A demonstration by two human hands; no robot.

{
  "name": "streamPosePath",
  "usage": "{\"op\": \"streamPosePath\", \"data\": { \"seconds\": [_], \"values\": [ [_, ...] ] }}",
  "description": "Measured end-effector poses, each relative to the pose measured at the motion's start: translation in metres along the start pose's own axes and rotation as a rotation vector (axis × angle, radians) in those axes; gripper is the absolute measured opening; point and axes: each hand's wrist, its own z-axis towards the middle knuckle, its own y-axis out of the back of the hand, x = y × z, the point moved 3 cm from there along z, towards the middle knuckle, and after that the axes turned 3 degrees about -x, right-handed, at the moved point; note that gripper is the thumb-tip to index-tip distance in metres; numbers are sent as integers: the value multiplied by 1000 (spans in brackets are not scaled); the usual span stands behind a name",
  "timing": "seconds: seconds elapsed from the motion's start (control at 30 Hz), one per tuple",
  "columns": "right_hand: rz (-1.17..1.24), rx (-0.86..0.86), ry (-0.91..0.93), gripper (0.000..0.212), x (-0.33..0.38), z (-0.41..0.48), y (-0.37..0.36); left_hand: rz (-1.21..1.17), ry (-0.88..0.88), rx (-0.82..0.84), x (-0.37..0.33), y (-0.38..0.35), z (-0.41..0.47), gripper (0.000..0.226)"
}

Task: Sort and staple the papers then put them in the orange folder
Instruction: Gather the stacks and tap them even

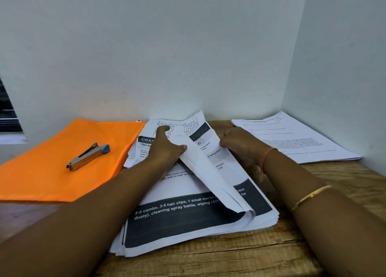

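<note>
Presently, sorting was in hand and no stapling had begun. The main stack (188, 224) lay on the wooden table (250, 260) directly before the person, its sheets fanned unevenly. Several turned sheets (208, 172) were lifted and folded across it, evidently to expose the pages beneath for checking. The left hand (167, 149) pinched these sheets between thumb and fingers at their left side, with the forefinger extended onto the page behind. The right hand (240, 145), fingers curled, nipped their right edge; how firmly could not be judged. The stapler (87, 156) rested untouched on the orange folder (62, 172), which lay flat to the left, hard against the stack and ready to hand. A second pile (292, 139) sat apart at the right near the wall, probably papers already set aside.
</note>
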Motion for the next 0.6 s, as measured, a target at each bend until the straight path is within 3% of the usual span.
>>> {"op": "streamPosePath", "data": {
  "seconds": [0.13,0.3,0.37,0.43,0.6],
  "values": [
    [249,43,95,19,12,-14,1,12,5,42,2,-2,1,14],
    [155,115,160,51,18,-9,-1,-34,32,33,0,-3,3,16],
    [130,186,184,58,18,-8,-6,-32,51,23,-4,-3,3,37],
    [171,221,195,58,20,-9,-9,-37,41,45,-5,-4,2,45],
    [186,163,198,48,21,-10,-7,-58,27,51,4,-4,4,40]
  ]
}}
